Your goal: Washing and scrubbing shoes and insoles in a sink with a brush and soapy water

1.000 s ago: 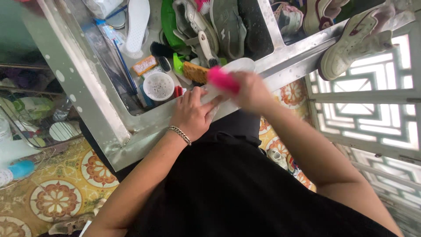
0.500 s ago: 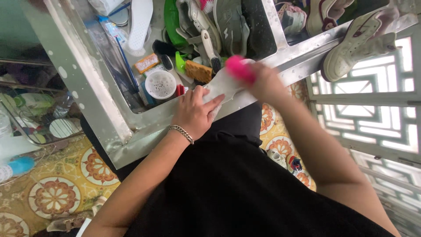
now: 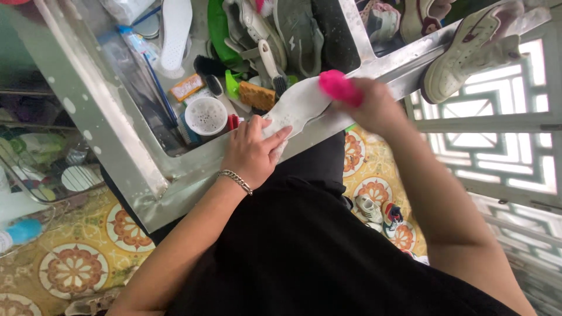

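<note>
Pink brush (image 3: 339,86) sits further along the insole (image 3: 298,104) than half a second ago, towards its far end; the left hand (image 3: 253,153) has hardly shifted. Only the head view shows this. The insole lies across the sink's (image 3: 175,175) steel front rim, its near end under the left hand's flat, spread fingers, its far end under the brush. The right hand (image 3: 374,108) is closed round the brush, probably in a full grip, though blur hides the fingers. Beyond the rim the basin is crowded with shoes (image 3: 295,32) and a white cup (image 3: 206,115); a sneaker (image 3: 468,52) rests on the rim at right, near the right hand.
</note>
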